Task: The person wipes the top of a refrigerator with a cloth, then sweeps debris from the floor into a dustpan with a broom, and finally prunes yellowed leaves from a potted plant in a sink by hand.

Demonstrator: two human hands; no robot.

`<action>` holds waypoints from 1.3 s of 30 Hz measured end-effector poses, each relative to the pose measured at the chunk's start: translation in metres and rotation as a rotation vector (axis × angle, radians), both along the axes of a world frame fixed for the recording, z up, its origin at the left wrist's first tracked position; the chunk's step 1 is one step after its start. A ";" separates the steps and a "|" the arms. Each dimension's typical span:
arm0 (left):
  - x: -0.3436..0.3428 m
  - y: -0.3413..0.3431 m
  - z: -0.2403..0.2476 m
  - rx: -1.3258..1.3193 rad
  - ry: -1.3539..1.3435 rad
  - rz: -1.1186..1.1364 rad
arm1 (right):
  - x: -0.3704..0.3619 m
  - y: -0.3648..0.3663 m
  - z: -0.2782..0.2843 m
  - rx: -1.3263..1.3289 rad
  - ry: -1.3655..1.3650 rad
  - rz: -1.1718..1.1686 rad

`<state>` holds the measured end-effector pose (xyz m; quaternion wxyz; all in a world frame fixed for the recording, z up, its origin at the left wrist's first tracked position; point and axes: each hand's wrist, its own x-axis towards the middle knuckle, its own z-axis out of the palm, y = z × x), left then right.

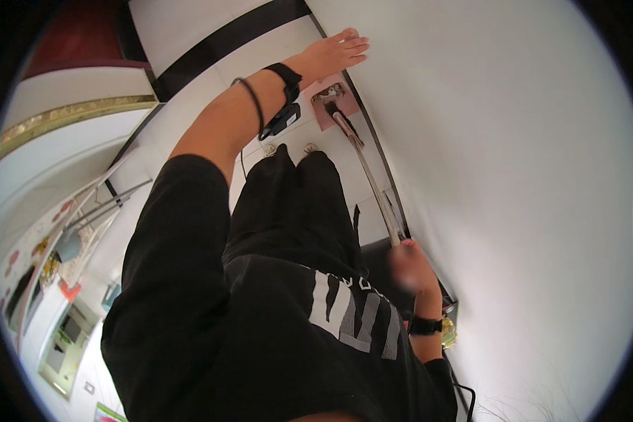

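Note:
My right hand (408,267), partly blurred, is wrapped round the near end of a long metallic handle (376,186). The handle slants away along the wall base to a pink dustpan (318,116) on the floor. Grey, fluffy debris (330,92) lies in the pan, and a dark strip runs beside the lower handle. My left hand (337,53) is stretched out beyond the dustpan, beside the wall, its fingers extended and nothing visible in them. Whether its fingertips touch the wall, I cannot tell.
A plain white wall (513,176) rises close on my right, with a dark strip at its base. Pale floor tiles (260,53) are crossed by a black band (225,42). To the left are a gold-trimmed edge (70,118) and metal rails (112,204). My feet stand near the dustpan.

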<state>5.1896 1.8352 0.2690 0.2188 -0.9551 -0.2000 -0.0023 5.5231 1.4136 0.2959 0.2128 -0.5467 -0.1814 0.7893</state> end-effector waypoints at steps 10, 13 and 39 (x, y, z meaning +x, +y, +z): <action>-0.065 0.041 -0.072 0.661 0.349 0.031 | -0.053 -0.043 -0.018 -0.094 -0.208 0.015; -0.067 0.066 -0.071 0.258 0.894 0.255 | -0.049 -0.045 -0.036 -0.155 -0.174 -0.003; -0.201 -0.669 0.271 -0.902 -0.400 2.159 | -0.087 0.141 0.244 0.088 -0.455 1.054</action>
